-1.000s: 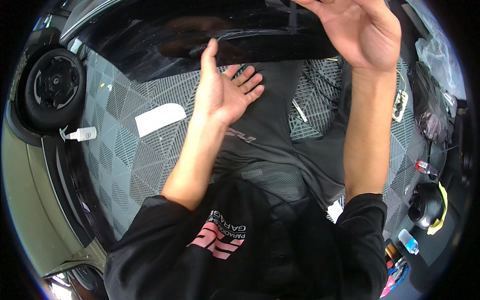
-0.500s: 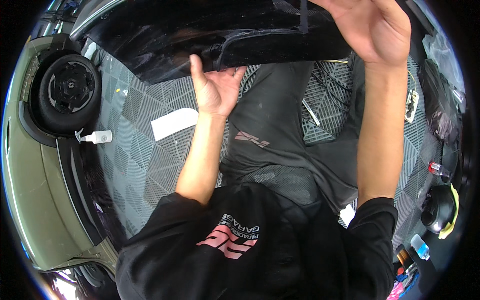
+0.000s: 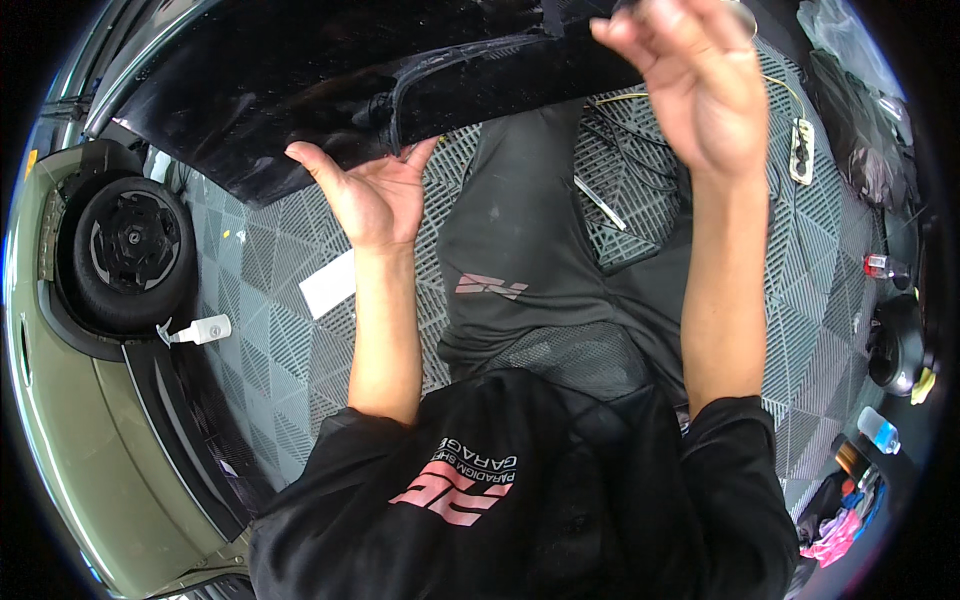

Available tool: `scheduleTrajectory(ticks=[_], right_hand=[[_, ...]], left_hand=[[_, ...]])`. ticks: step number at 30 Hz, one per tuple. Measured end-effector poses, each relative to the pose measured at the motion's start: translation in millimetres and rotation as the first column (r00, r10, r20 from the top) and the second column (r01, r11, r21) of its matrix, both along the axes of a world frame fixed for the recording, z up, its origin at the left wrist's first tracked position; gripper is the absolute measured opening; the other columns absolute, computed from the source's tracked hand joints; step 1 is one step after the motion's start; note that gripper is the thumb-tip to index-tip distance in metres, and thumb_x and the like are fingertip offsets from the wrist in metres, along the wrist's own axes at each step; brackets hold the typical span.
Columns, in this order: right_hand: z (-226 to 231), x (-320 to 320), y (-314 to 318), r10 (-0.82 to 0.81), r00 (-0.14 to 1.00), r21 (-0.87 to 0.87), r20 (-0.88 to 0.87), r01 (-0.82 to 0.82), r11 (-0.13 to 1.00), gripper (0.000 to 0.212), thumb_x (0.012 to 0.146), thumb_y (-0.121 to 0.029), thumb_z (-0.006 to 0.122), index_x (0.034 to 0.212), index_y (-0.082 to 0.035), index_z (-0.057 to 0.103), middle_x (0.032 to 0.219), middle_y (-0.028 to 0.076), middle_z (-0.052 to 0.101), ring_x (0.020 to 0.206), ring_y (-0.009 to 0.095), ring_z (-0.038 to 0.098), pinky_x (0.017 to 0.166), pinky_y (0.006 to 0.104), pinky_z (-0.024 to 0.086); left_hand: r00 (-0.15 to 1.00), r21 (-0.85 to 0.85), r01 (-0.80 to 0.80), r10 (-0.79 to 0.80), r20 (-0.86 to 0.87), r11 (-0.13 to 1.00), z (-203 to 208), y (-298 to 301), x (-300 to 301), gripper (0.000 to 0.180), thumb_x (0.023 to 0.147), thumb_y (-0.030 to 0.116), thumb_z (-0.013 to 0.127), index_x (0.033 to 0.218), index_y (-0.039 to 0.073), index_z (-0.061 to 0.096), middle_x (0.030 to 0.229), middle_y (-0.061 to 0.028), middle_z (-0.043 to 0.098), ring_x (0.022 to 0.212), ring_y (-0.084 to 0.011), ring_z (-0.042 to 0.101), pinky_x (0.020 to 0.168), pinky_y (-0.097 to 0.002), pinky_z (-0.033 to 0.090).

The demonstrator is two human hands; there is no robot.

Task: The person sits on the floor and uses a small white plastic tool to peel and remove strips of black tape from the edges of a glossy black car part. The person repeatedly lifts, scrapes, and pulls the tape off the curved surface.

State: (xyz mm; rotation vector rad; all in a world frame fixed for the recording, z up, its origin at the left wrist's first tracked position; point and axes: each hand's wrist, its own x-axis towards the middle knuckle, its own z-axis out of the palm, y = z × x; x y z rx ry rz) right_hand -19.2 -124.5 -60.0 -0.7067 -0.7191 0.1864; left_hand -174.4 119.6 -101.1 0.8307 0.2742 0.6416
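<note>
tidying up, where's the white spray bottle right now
The white spray bottle is on the gray floor at the head view's left, pictured just below the black wheel.

Black short-sleeved shirt point(image 3: 590, 460), pink and white chest print point(image 3: 455, 492), dark trousers point(image 3: 515, 215), pink leg mark point(image 3: 490, 287), bare hands point(image 3: 378, 208)

Grey ribbed tiles point(image 3: 270, 390) cover the floor point(image 3: 812, 300).

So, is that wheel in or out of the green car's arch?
In: the wheel sits inside the wheel arch, which curves around the tyre. Whether it is bolted on, I cannot tell.
</note>
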Motion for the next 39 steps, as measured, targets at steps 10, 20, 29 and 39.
scheduleTrajectory(ticks=[10, 20, 29, 39], right_hand=[[-31.3, -33.2, 23.7, -0.296, 0.951, -0.353, 0.091, 0.309, 0.883, 0.026, 0.095, -0.005, 0.074, 0.118, 0.005, 0.068, 0.105, 0.011, 0.072, 0.091, 0.019, 0.072, 0.086, 0.0312, 0.06], [-40.8, -37.3, 39.5, -0.195, 0.977, -0.327, -0.09, 0.156, 0.932, 0.02, 0.09, -0.006, 0.079, 0.107, 0.0, 0.071, 0.098, 0.005, 0.073, 0.09, 0.011, 0.068, 0.082, 0.0244, 0.055], [-50.3, -39.3, 40.9, -0.155, 0.975, -0.31, -0.162, 0.099, 0.946, 0.02, 0.092, -0.008, 0.077, 0.108, 0.0, 0.069, 0.096, 0.009, 0.074, 0.082, 0.016, 0.072, 0.077, 0.029, 0.059], [-58.2, -42.3, 40.9, -0.124, 0.961, -0.284, -0.249, 0.05, 0.957, 0.016, 0.093, -0.005, 0.074, 0.107, 0.001, 0.067, 0.095, 0.01, 0.073, 0.081, 0.018, 0.072, 0.077, 0.0311, 0.059]], left_hand=[[1.0, -0.053, 0.014, -0.013, 0.014, 0.999, 8.7, -7.8, -2.1, 0.088, 0.092, 0.081, 0.044, 0.146, 0.013, 0.049, 0.133, -0.0166, 0.064, 0.12, -0.0397, 0.061, 0.1, -0.0626, 0.053], [0.933, 0.089, 0.092, -0.054, -0.356, 0.992, -1.2, -12.2, -30.5, 0.051, 0.101, 0.048, 0.065, 0.118, 0.0, 0.061, 0.111, -0.0173, 0.068, 0.1, -0.0269, 0.071, 0.083, -0.0401, 0.059], [0.809, 0.961, -0.273, 0.529, 0.258, -0.052, 25.8, -33.1, -13.7, 0.032, 0.079, 0.007, 0.084, 0.109, 0.006, 0.074, 0.092, -0.0075, 0.065, 0.083, -0.0203, 0.061, 0.072, -0.0337, 0.05], [0.75, 0.989, -0.038, 0.658, -0.068, 0.146, 45.1, -48.1, 4.3, 0.025, 0.082, 0.016, 0.081, 0.101, 0.003, 0.072, 0.069, -0.003, 0.06, 0.061, -0.0197, 0.059, 0.06, -0.0355, 0.049]])
